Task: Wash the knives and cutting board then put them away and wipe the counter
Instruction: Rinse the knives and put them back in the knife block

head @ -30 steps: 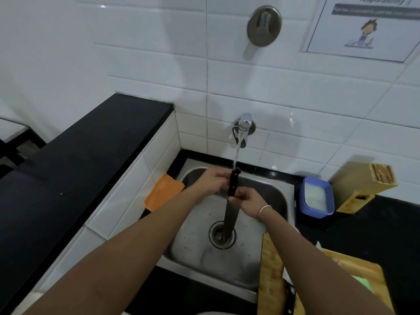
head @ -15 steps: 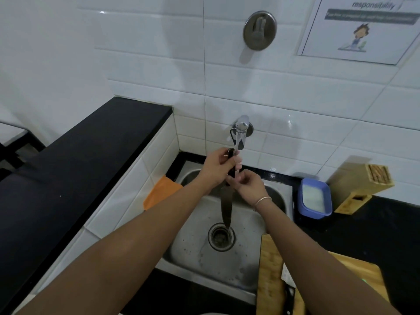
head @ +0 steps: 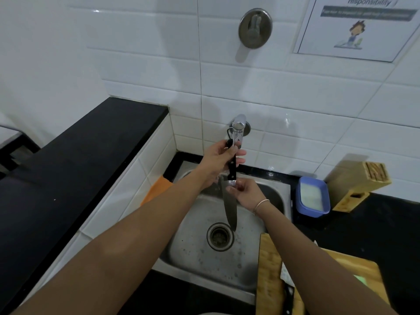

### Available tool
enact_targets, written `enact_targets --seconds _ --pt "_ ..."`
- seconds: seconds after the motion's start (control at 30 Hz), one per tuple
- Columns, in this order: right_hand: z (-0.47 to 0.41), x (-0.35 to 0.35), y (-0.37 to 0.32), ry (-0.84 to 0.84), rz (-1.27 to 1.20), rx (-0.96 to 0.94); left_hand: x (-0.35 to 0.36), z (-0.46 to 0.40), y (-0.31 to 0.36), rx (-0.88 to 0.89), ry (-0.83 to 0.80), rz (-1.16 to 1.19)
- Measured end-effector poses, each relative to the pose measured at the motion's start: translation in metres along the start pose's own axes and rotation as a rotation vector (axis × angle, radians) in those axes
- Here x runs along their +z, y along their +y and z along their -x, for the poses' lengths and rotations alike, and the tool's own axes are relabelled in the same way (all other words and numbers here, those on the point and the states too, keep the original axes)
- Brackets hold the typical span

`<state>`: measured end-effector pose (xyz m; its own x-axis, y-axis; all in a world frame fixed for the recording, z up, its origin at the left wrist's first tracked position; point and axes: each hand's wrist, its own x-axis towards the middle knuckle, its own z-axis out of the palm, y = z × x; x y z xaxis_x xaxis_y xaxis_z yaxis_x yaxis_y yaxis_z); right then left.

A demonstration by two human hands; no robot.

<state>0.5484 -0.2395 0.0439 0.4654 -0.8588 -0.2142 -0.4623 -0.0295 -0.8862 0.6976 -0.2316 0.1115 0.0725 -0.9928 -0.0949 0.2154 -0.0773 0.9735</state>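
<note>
Steel sink (head: 200, 258) under running tap (head: 238, 127), left hand (head: 218, 160) gripping knife (head: 230, 201) handle, blade down, right hand (head: 246, 193) pinching blade's top, black counter (head: 363, 228) right

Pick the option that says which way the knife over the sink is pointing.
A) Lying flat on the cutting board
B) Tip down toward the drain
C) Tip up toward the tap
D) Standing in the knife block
B: the left hand grips the black handle up by the tap, and the knife hangs blade-down with its tip just above the drain.
</note>
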Motion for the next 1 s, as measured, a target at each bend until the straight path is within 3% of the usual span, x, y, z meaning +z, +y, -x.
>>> enact_targets --seconds 0.17,0.3,0.43,0.53,0.7,0.9,1.0 --pt "0.004 0.004 -0.004 -0.022 0.017 -0.066 -0.001 0.007 0.007 -0.025 -0.21 0.005" --pt "-0.001 0.008 0.001 0.014 0.05 -0.054 0.005 0.009 0.016 -0.067 -0.245 -0.018" --pt "-0.001 0.013 -0.002 0.043 0.046 -0.038 0.019 0.01 0.018 -0.092 -0.035 -0.036" --pt "0.002 0.017 -0.01 0.06 0.047 -0.04 0.038 0.006 0.011 -0.012 0.154 -0.204" --pt "0.001 0.011 -0.017 0.17 0.008 -0.037 0.034 0.0 -0.001 0.162 0.203 -0.493" --pt "-0.004 0.003 -0.028 0.155 0.332 -0.052 0.007 -0.002 0.002 0.173 0.329 -0.371" --pt "-0.009 0.005 -0.038 0.228 0.323 -0.039 0.002 -0.011 0.011 0.157 0.377 -0.379"
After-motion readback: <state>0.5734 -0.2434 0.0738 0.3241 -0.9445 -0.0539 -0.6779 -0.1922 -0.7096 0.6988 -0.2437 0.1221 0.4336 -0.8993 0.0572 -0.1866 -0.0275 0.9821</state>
